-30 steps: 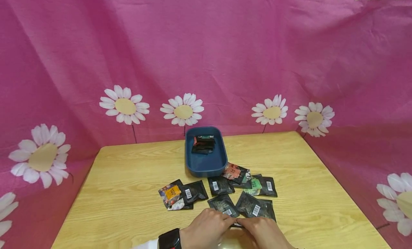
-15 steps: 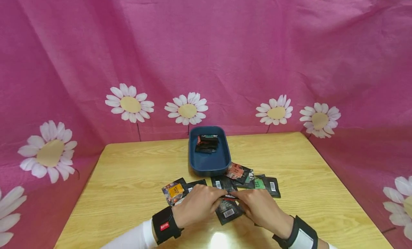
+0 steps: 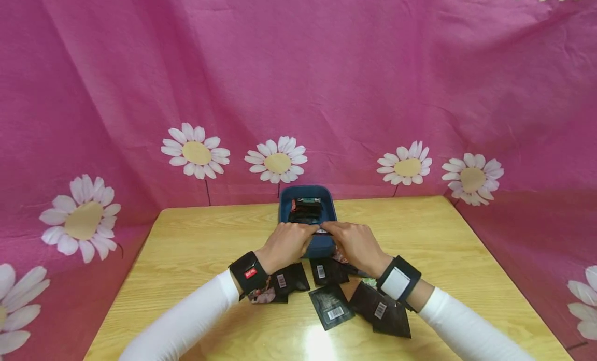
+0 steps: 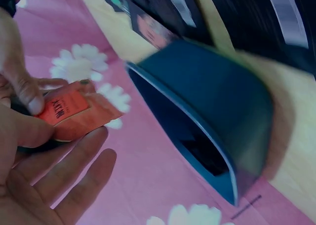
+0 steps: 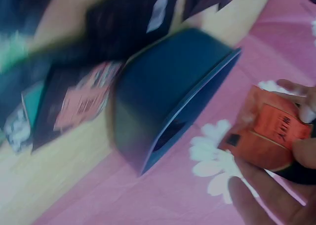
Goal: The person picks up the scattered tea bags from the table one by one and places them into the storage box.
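Together my left hand (image 3: 285,243) and right hand (image 3: 358,244) pinch a small orange-red sachet (image 4: 74,111) with a dark back, one at each end. They hold it above the near part of a dark blue bin (image 3: 319,247). In the right wrist view the sachet (image 5: 269,129) shows its printed label, thumbs on its face and fingers behind. From the head only its thin edge shows. Inside the bin, several dark sachets (image 3: 305,211) stand in a row toward the far end.
More black sachets lie on the wooden table (image 3: 210,236) in front of the bin, among them one with a barcode (image 3: 332,306) and an overlapping pair (image 3: 382,309). My arms cover others. A pink flowered cloth (image 3: 326,91) hangs behind the table.
Both hands have moved forward, away from me, carrying the sachet from the table's near side up over the bin. The loose sachets under the arms have come into view again.
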`<control>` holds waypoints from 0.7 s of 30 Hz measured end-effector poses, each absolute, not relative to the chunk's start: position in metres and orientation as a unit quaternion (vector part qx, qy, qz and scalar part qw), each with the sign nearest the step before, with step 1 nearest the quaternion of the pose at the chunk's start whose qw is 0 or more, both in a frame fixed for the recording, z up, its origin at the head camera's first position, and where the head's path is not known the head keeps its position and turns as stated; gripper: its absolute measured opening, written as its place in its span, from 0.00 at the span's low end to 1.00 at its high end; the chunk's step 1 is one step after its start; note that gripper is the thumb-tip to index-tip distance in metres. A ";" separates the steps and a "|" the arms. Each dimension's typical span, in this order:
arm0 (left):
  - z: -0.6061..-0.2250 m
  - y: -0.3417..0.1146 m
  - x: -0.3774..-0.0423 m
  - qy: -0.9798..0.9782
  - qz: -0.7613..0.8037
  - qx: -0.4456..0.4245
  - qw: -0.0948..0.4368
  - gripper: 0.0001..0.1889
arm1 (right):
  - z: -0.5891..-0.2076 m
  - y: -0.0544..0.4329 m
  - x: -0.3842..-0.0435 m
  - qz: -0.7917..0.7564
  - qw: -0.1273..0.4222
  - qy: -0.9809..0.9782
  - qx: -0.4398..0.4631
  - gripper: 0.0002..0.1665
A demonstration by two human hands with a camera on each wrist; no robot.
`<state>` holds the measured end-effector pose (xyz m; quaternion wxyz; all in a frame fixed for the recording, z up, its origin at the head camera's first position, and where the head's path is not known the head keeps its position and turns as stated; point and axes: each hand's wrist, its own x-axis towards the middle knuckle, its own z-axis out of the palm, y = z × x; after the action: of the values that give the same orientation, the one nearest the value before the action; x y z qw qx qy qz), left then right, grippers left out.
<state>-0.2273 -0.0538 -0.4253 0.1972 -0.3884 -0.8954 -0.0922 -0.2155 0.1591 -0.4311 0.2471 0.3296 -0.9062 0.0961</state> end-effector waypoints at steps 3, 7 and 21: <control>-0.425 -0.053 -0.247 -0.900 -0.079 -0.375 0.207 0.15 | -0.430 0.157 -0.234 0.092 0.255 -0.906 0.325 0.22; -0.423 -0.054 -0.276 -0.904 -0.077 -0.363 0.214 0.16 | -0.428 0.154 -0.261 0.076 0.268 -0.905 0.322 0.22; -0.455 -0.051 -0.360 -0.928 -0.114 -0.307 0.178 0.16 | -0.456 0.139 -0.346 0.036 0.247 -0.929 0.274 0.19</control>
<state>-0.3601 -0.0514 -0.4545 0.1778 -0.3067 -0.9281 -0.1136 -0.3462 0.1386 -0.4558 0.2474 0.2742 -0.9286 0.0357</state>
